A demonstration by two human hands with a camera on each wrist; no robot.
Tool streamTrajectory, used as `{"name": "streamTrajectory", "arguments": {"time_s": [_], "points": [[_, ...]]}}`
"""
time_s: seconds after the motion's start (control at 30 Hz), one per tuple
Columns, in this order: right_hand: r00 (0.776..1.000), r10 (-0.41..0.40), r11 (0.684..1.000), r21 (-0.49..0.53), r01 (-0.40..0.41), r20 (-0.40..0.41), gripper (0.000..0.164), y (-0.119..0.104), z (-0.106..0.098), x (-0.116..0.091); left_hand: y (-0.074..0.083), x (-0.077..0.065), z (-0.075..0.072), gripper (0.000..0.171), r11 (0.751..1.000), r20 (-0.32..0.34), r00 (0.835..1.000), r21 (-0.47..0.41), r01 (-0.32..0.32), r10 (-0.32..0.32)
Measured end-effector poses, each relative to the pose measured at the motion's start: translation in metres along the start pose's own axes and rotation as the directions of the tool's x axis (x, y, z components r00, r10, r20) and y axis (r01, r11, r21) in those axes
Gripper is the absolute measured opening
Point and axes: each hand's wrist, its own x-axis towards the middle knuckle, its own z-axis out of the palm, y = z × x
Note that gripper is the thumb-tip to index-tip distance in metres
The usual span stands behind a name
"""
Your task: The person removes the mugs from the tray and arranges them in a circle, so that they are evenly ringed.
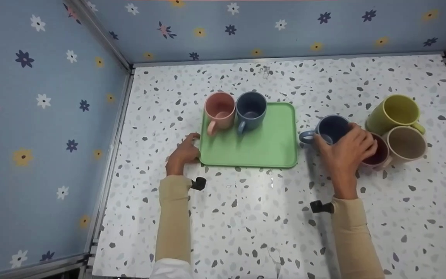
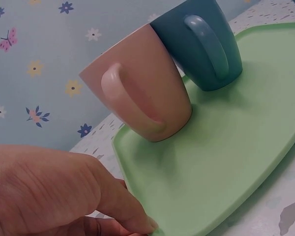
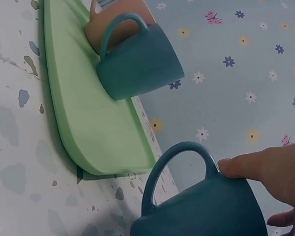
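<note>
My right hand [image 1: 345, 149] grips a blue mug [image 1: 329, 126] near its rim, the thumb close to the handle. In the right wrist view, this mug [image 3: 201, 211] has its handle toward the tray; whether its base touches the table cannot be told. At the left edge of a green tray [image 1: 273, 147], my left hand [image 1: 184, 151] rests with spread fingers touching the rim. The left wrist view shows the thumb [image 2: 132, 211] against the tray's corner. On the tray, a pink mug [image 1: 219, 110] and another blue mug [image 1: 251, 110] stand upright side by side.
Right of my right hand, a tall yellow-green mug [image 1: 395, 112], a beige mug [image 1: 407, 143] and a dark-red-lined mug [image 1: 378, 153], partly hidden by the fingers, stand close together. Flower-patterned panels [image 1: 246, 31] border the speckled table [image 1: 242, 224] at the back and left.
</note>
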Motion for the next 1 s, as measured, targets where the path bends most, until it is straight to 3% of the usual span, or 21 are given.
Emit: {"name": "streamTrajectory", "arguments": {"time_s": [0.27, 0.43, 0.53, 0.7, 0.83, 1.0], "points": [[0.996, -0.085, 0.996, 0.002, 0.085, -0.012, 0.104, -0.008, 0.002, -0.005, -0.001, 0.000, 0.000, 0.073, 1.000, -0.003, 1.000, 0.013, 0.010, -0.010], [0.985, -0.170, 0.982, 0.088, 0.167, 0.025, 0.097, -0.027, 0.005, -0.005, 0.000, 0.001, 0.000, 0.073, 0.999, -0.006, 1.000, 0.030, 0.016, -0.016], [0.964, -0.263, 0.948, 0.188, 0.255, 0.020, 0.093, -0.039, 0.010, -0.004, 0.000, 0.001, 0.000, 0.073, 0.999, -0.009, 1.000, 0.043, 0.014, -0.013], [0.916, -0.401, 0.863, 0.338, 0.376, 0.004, 0.089, -0.059, 0.021, -0.001, 0.001, 0.001, 0.000, 0.075, 0.999, -0.015, 1.000, 0.049, 0.013, -0.013], [0.878, -0.477, 0.801, 0.421, 0.426, 0.021, 0.088, -0.072, 0.031, 0.003, 0.001, 0.001, 0.000, 0.075, 0.999, -0.005, 1.000, 0.028, 0.023, -0.022], [0.836, -0.546, 0.749, 0.481, 0.456, 0.057, 0.087, -0.087, 0.047, 0.007, 0.001, 0.000, -0.002, 0.074, 0.999, 0.000, 0.999, 0.003, 0.037, -0.037]]}}
